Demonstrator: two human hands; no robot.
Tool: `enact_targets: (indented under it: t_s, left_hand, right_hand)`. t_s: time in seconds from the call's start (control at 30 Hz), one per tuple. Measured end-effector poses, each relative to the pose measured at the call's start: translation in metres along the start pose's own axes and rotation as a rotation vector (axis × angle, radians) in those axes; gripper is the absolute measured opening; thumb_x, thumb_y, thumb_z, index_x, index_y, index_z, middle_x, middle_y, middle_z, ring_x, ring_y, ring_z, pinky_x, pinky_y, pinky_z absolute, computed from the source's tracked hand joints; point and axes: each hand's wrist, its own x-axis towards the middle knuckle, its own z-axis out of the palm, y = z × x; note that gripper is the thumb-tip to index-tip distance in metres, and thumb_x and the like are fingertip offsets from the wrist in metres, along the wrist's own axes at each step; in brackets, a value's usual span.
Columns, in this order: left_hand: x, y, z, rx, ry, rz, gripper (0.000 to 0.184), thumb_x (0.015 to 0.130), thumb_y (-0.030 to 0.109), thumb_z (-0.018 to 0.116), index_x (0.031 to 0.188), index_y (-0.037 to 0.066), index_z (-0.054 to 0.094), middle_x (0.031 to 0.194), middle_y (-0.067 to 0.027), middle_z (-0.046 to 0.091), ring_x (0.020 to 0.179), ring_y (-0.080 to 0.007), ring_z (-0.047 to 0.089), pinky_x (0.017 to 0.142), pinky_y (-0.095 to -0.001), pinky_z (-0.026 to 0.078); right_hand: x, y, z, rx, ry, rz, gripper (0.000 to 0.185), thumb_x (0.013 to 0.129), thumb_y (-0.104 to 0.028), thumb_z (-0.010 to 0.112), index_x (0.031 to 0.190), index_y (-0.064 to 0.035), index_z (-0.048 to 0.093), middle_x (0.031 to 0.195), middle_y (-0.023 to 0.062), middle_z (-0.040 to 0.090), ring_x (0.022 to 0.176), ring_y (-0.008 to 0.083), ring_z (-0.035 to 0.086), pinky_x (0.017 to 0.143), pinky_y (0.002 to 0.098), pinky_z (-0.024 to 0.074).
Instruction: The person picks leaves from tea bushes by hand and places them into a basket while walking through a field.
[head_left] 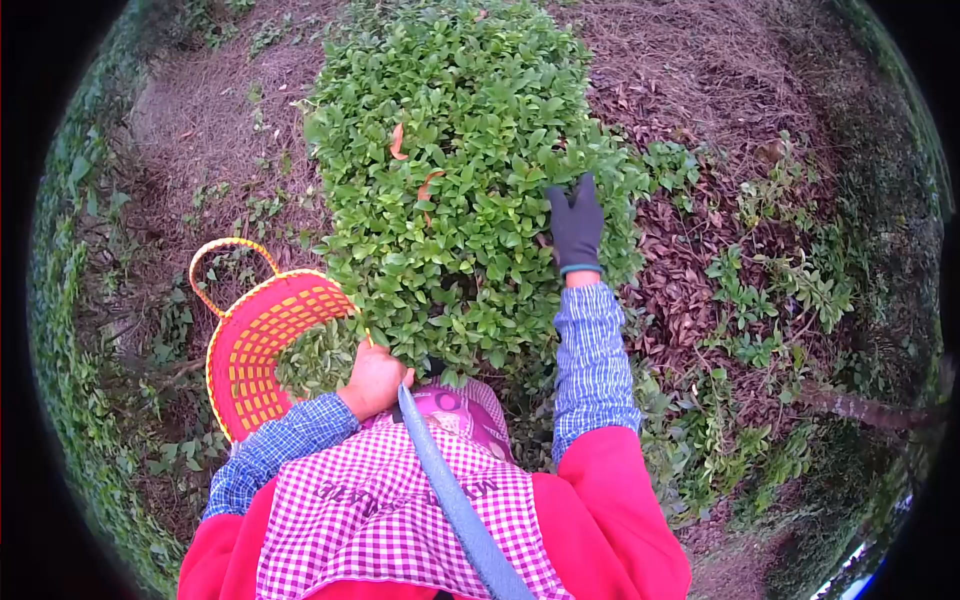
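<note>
Brown ground strewn with dry twigs and litter (690, 60) spreads on both sides of a dense green mound-shaped bush (455, 190) of small glossy leaves, which fills twelve o'clock. At six o'clock the person wears a bright red long-sleeved top (625, 505) under a pink-and-white checked cloth apron (385, 505). A round red-and-yellow woven basket (245, 345), tipped so its mouth faces the bush, sits towards nine o'clock, its upper loop handle standing free at ten. Blue-and-white patterned fabric sleeve covers (595, 360) wrap both forearms, and a flat pale-blue strap (450, 490) crosses the apron. Loose green leaves (318, 358) lie inside the basket. The right hand (577, 228), in a dark fabric glove with a teal cuff, is at two o'clock against the bush's foliage, two digits spread apart in a V; the others cannot be made out. At eight o'clock the bare left hand (376, 380) has its fingers curled together, clamped on the basket's yellow edge. Two curled orange-brown dead leaves (398, 142) rest on the bush at eleven o'clock.
</note>
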Motion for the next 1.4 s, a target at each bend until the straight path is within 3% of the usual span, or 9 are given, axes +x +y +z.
enact_targets:
  t_s: [0.3,0.7,0.8,0.87,0.97,1.03,1.2,1.27,1.4]
  left_hand:
    - [-0.002,-0.001,0.003,-0.034,0.129,0.020,0.030,0.071,0.029,0.057,0.045,0.013,0.056,0.048,-0.0064,0.054,0.058,-0.0253,0.052,0.063,-0.0409,0.036]
    - [-0.005,-0.001,-0.001,-0.044,0.117,0.081,0.033,0.073,0.030,0.057,0.046,0.011,0.057,0.049,-0.0049,0.055,0.065,-0.0236,0.052,0.070,-0.0408,0.036]
    - [-0.001,-0.009,0.005,-0.034,0.077,0.047,0.034,0.074,0.031,0.057,0.045,0.012,0.056,0.049,-0.0054,0.053,0.065,-0.0234,0.052,0.070,-0.0408,0.036]
    - [-0.004,-0.004,-0.003,-0.067,0.064,0.095,0.028,0.074,0.028,0.057,0.052,0.011,0.059,0.054,-0.0079,0.056,0.068,-0.0257,0.054,0.068,-0.0415,0.038]
    - [0.004,-0.010,0.026,-0.144,0.338,0.136,0.032,0.076,0.034,0.055,0.056,0.011,0.063,0.057,-0.0058,0.058,0.068,-0.0249,0.054,0.069,-0.0415,0.038]
    - [0.005,-0.010,0.029,-0.266,0.532,0.153,0.033,0.077,0.036,0.055,0.059,0.011,0.065,0.059,-0.0047,0.060,0.069,-0.0248,0.054,0.069,-0.0416,0.038]
    - [-0.014,-0.018,-0.006,0.017,0.092,0.130,0.034,0.077,0.036,0.055,0.053,0.012,0.062,0.056,-0.0045,0.057,0.073,-0.0227,0.051,0.070,-0.0406,0.036]
    - [-0.018,-0.019,-0.005,-0.017,0.103,0.070,0.035,0.076,0.034,0.056,0.049,0.013,0.059,0.053,-0.0035,0.055,0.072,-0.0226,0.050,0.068,-0.0417,0.035]
    - [-0.024,-0.028,0.008,0.006,0.214,0.010,0.033,0.076,0.035,0.056,0.051,0.013,0.061,0.051,-0.0030,0.055,0.070,-0.0229,0.051,0.064,-0.0420,0.036]
  right_hand:
    - [0.032,0.002,0.039,-0.383,-0.095,-0.274,0.033,0.081,-0.037,0.057,0.096,-0.0078,0.057,0.083,0.0215,0.062,0.077,0.0408,0.059,0.067,0.0487,0.0454]
    - [-0.116,0.051,0.045,-0.265,0.097,-0.378,0.005,0.078,-0.004,0.050,0.079,-0.0079,0.053,0.061,0.0118,0.052,0.060,0.0312,0.053,0.052,0.0437,0.0397]
    - [-0.165,-0.031,0.009,0.453,-0.136,0.107,0.016,0.079,-0.007,0.053,0.093,-0.0058,0.060,0.070,0.0109,0.056,0.061,0.0278,0.054,0.056,0.0416,0.0422]
    - [-0.183,-0.056,0.017,0.304,-0.129,-0.489,0.025,0.080,-0.012,0.054,0.102,-0.0024,0.060,0.083,0.0137,0.059,0.068,0.0297,0.058,0.062,0.0407,0.0455]
    - [-0.202,-0.079,0.069,0.270,-0.319,-0.601,0.027,0.082,-0.017,0.054,0.104,-0.0024,0.060,0.093,0.0157,0.060,0.077,0.0305,0.061,0.068,0.0408,0.0473]
    - [-0.209,-0.103,0.075,-0.116,-0.917,-0.533,0.027,0.083,-0.021,0.055,0.104,-0.0069,0.062,0.101,0.0170,0.060,0.085,0.0300,0.061,0.073,0.0406,0.0480]
    - [-0.119,-0.061,0.082,0.005,-0.259,-0.768,0.028,0.082,-0.026,0.059,0.106,-0.0118,0.063,0.105,0.0142,0.062,0.087,0.0284,0.063,0.074,0.0384,0.0489]
    - [-0.058,-0.075,0.046,0.179,-0.271,-0.204,0.034,0.081,-0.028,0.060,0.108,-0.0061,0.059,0.102,0.0180,0.061,0.088,0.0339,0.060,0.076,0.0415,0.0474]
    - [0.052,-0.040,0.057,-0.090,-0.176,-0.153,0.075,0.075,-0.040,0.067,0.132,-0.0035,0.034,0.104,0.0235,0.060,0.093,0.0366,0.060,0.078,0.0419,0.0469]
